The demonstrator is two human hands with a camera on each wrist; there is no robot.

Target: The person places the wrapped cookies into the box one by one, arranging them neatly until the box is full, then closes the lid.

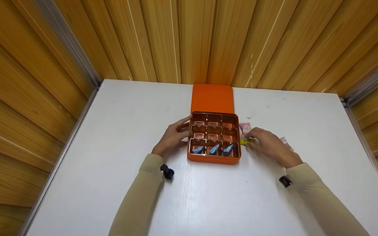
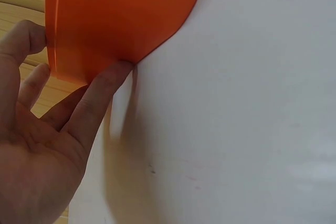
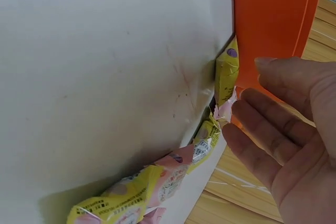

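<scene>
An orange tin box (image 1: 213,160) with a brown divided insert sits on the table. Its front row of compartments holds blue-wrapped pieces (image 1: 214,149). Fingertips of my left hand (image 1: 173,137) touch the box's left wall, fingers fairly straight, as the left wrist view also shows. On the box's other side, my right hand (image 1: 267,142) hovers over small wrapped packets, its fingers loosely bent and thumb apart from them. A yellow packet (image 3: 227,72) lies against the box wall by the fingertips, and a pink packet (image 1: 245,127) lies just beyond. The hand partly hides others.
Behind the box lies its orange lid (image 1: 212,98), against the wood-panelled wall (image 1: 195,39). More yellow and pink packets (image 3: 170,169) lie in a line right of the box, partly under the right hand. The white table (image 1: 126,108) has a metal-framed left edge.
</scene>
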